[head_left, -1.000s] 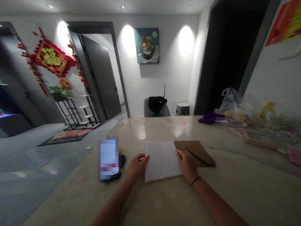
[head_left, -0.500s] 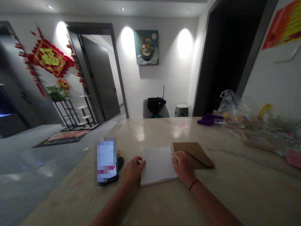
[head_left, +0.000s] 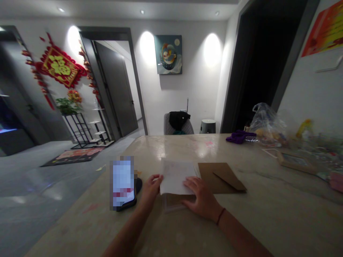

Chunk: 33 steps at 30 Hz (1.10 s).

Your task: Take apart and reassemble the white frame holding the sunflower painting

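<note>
A white sheet of paper (head_left: 175,173) lies in front of me on the table; whether it is one sheet or a thin stack I cannot tell. At its left edge my left hand (head_left: 152,188) is closed, with the edge between thumb and fingers. My right hand (head_left: 202,195) rests its outstretched fingers on the sheet's right part, while its thumb is apart, below the near edge. Under that near edge shows a clear, see-through flat case or sleeve (head_left: 170,206) on the tabletop. A brown envelope (head_left: 217,175) with a flap lies just right of the sheet.
A phone (head_left: 123,184) with a blurred screen stands tilted on a dark holder at the left of the marble-look table (head_left: 177,235). Toward the right are a purple cloth (head_left: 238,136), a clear plastic bag (head_left: 265,123) and a wooden frame (head_left: 294,161).
The white sheet has shifted away from me, uncovering part of the clear flat thing below. My right hand's fingers have moved left onto the sheet and spread; my left hand keeps its edge.
</note>
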{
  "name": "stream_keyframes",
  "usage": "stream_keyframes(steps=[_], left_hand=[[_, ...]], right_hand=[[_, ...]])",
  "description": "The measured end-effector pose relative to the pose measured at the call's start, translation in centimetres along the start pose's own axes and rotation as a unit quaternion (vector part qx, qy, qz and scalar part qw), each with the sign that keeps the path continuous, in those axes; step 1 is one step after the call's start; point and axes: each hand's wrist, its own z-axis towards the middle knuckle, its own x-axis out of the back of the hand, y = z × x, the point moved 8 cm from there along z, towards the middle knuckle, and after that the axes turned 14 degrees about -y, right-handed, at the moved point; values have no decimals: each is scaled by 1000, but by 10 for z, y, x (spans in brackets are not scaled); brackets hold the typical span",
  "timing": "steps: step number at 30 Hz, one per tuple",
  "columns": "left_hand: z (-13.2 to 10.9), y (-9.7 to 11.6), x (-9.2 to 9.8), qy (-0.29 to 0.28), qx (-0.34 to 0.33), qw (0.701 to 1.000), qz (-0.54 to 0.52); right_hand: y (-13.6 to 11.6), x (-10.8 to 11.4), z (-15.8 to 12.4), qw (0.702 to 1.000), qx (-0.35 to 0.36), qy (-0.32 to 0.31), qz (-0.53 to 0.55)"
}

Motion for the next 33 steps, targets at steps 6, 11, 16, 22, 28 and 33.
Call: stream_keyframes(steps=[6, 11, 16, 22, 28, 33], left_hand=[[-5, 10, -12, -33, -22, 994, -99], [-7, 15, -23, -61, -27, 991, -118], [-7, 5, -30, -84, 7, 987, -135], [-11, 4, -41, -124, 21, 986, -112], [-16, -1, -53, -186, 83, 979, -27], [-18, -1, -64, -226, 73, 971, 27]], right_hand=[[5, 21, -3, 988, -2, 101, -117], [3, 38, -13, 960, 35, 201, -190], [5, 52, -23, 955, 49, 247, -156], [37, 48, -22, 942, -21, 277, 186], [64, -10, -12, 735, -180, 264, 599], [46, -26, -4, 665, -168, 206, 698]])
